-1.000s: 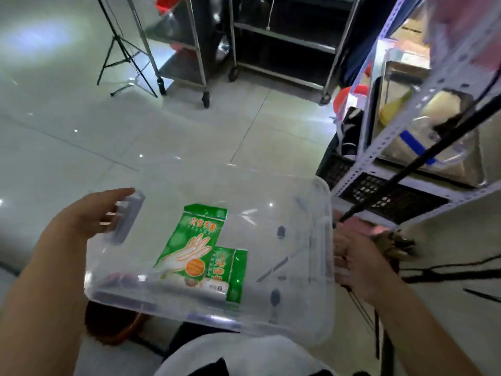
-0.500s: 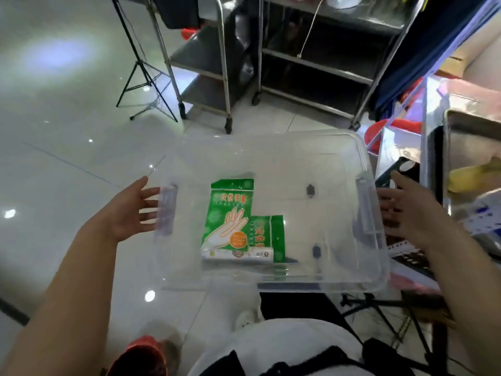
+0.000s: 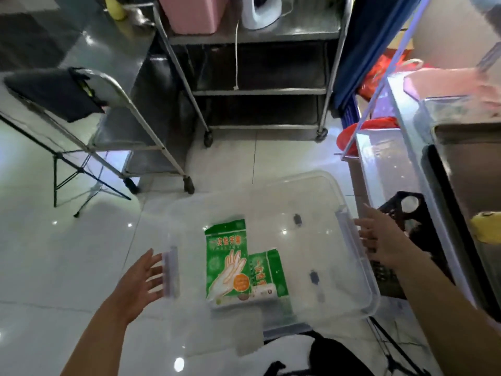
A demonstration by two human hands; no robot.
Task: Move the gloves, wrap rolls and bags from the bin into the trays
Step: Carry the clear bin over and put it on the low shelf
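Observation:
A clear plastic bin sits low in front of me over the tiled floor. Inside it lie a tall green glove pack and, overlapping its right side, a smaller green pack; a white roll-like piece shows at their lower edge. My left hand is spread with straight fingers beside the bin's left handle. With its fingers straight too, my right hand hovers by the right handle. Neither hand grips anything. A metal tray sits on the rack at the right.
Two steel wheeled carts stand beyond the bin. A tripod is on the floor at left. A black crate and a red basin sit by the rack at right. Something yellow lies in a lower tray.
The bin, carried close to my body a second ago, now sits lower and farther out. Both hands have let go of its handles and spread open beside them.

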